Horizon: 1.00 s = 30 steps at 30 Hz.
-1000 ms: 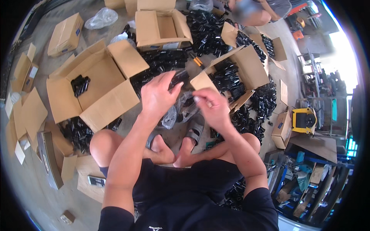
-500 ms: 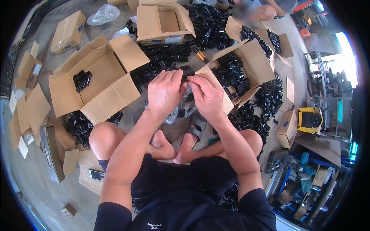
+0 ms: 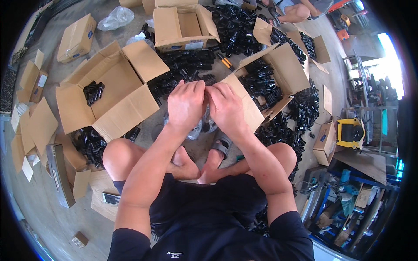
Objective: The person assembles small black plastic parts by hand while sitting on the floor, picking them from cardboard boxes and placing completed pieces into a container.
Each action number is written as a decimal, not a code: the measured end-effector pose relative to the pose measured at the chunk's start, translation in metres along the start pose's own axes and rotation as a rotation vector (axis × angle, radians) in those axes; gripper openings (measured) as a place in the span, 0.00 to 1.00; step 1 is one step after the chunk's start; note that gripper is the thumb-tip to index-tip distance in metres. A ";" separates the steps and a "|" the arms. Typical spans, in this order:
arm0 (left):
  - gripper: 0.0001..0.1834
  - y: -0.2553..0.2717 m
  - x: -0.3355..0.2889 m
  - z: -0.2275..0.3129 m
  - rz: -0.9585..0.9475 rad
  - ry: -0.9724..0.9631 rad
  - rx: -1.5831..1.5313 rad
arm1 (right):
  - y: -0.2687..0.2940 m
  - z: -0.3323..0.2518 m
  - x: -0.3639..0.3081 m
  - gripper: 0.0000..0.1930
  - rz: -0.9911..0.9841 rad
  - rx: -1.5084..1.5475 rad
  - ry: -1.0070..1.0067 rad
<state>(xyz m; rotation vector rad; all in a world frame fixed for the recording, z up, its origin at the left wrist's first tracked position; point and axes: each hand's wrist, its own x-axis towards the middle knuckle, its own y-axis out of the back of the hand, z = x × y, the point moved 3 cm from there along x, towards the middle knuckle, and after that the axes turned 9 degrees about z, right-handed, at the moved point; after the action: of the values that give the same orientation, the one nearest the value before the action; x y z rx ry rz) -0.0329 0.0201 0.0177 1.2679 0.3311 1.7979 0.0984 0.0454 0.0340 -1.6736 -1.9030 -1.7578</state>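
Observation:
My left hand [image 3: 186, 104] and my right hand [image 3: 226, 106] meet in front of me, fingers curled and fingertips touching or nearly so. Both are closed; whatever they pinch is hidden behind the fingers. Beneath them on the floor lies a clear plastic bag [image 3: 194, 132], partly covered by my wrists. Just beyond my fingers is a heap of black plastic parts [image 3: 185, 63]. To the left, an open cardboard box [image 3: 114, 71] holds a few black parts [image 3: 93, 92]. On the right, another open box [image 3: 289, 65] is filled with many black parts [image 3: 263, 82].
A yellow-handled tool [image 3: 226, 62] lies beyond my hands. More black parts [image 3: 305, 104] spread along the right. Cartons [image 3: 76, 38] stand at the far left. A phone [image 3: 111, 198] rests on cardboard by my left knee. Another person's leg [image 3: 296, 14] shows at the far right.
My right hand has moved slightly left and turned, coming closer against the left hand. The left hand has barely moved. The other person's leg and foot have shifted.

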 end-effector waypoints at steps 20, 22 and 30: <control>0.24 0.024 0.014 0.015 0.238 -0.051 -0.051 | 0.045 -0.020 0.013 0.10 0.252 0.148 -0.019; 0.24 0.023 0.013 0.011 0.236 -0.030 -0.035 | 0.057 -0.023 0.017 0.09 0.305 0.170 0.016; 0.26 0.018 0.013 0.014 0.236 -0.015 -0.068 | 0.047 -0.014 0.012 0.10 0.222 0.161 0.029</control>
<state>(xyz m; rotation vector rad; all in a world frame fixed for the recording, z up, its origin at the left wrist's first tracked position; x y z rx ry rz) -0.0310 0.0161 0.0430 1.3154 0.1140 1.9786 0.1182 0.0320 0.0782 -1.7149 -1.7189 -1.4979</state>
